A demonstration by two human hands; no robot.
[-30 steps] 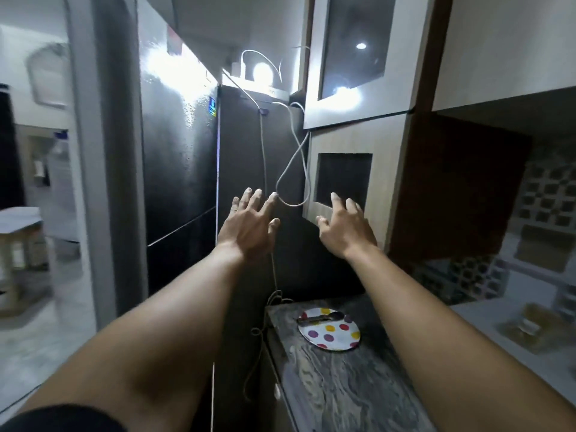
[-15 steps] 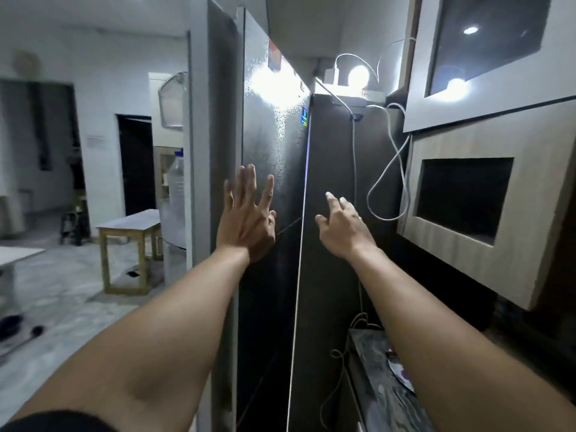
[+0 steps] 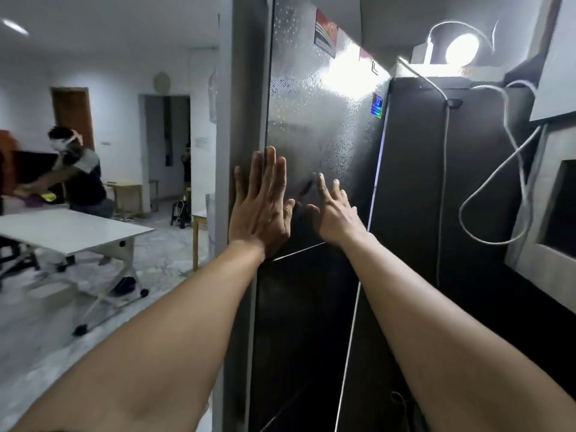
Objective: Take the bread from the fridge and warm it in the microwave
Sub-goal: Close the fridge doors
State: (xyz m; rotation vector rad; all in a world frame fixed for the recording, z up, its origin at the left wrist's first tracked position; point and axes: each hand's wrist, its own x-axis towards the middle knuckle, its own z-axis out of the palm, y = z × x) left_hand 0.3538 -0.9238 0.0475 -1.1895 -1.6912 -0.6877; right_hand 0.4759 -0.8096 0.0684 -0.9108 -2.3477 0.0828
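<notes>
We see the fridge (image 3: pixel 327 135) in dark glossy grey, its upper door sprinkled with a fine pale speckle above the fingers (image 3: pixel 270 169) of our left hand (image 3: pixel 260 210). High above those fingertips sits a red and white sticker (image 3: pixel 325 35). Up and to the right of the fingers (image 3: pixel 322 185) of our right hand (image 3: pixel 335 213) is a small blue sticker (image 3: pixel 377 105) with a rainbow stripe. Farther right of them loops a white cable (image 3: pixel 511 141). Left of the left fingers are a white table (image 3: pixel 62 229), a grey marbled floor (image 3: pixel 162 263) and a brown door (image 3: pixel 73 110).
</notes>
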